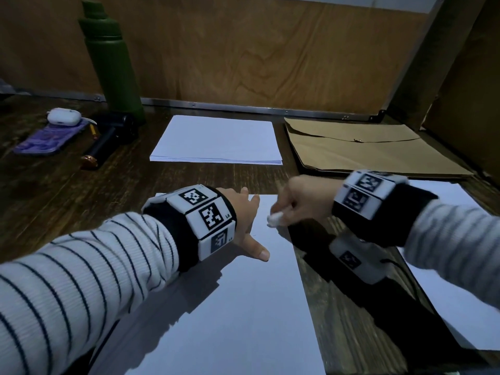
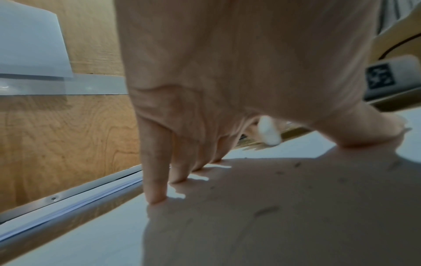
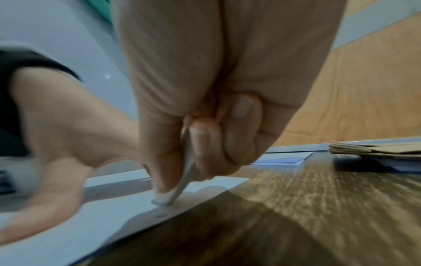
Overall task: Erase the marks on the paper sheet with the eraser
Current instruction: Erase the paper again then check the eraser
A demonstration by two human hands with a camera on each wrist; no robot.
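Marks on paper sheet (image 1: pixel 243 307) barely discernible; right hand (image 1: pixel 303 198) blurred. White eraser (image 1: pixel 274 219) pinched by right fingers (image 3: pixel 205 144), tip pressed to sheet. Left hand (image 1: pixel 243 212) laid flat, fingers (image 2: pixel 154 171) spread on sheet.

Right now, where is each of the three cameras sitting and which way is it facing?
Head: worn up high, facing forward and down at the paper sheet; both striped sleeves, left hand and right hand show.
Left wrist: low under the left hand, looking along its fingers pressed on the sheet.
Right wrist: low behind the right hand, looking at the eraser it pinches against the sheet.
Shared: all three show the eraser and the sheet.
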